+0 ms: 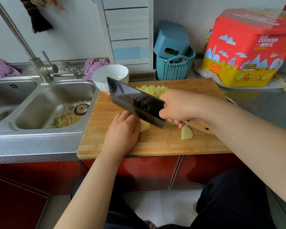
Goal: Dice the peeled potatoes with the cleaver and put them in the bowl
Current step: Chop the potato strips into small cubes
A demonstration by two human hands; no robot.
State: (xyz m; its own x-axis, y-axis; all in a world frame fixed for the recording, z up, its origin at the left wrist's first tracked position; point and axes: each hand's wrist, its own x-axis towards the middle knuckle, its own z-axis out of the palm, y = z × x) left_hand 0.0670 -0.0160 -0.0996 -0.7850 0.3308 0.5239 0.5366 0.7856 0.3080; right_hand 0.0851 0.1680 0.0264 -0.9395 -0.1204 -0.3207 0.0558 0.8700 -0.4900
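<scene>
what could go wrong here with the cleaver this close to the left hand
The cleaver blade hangs right beside the left hand that holds a potato piece, so a chop could nick the fingers. The diced pile sits at the board's far edge near the bowl, behind the right hand, and could get knocked off.

Frame centre: my right hand grips the cleaver, blade tilted above the cutting board. My left hand holds a potato piece. Diced potato is heaped beside the white bowl.
</scene>
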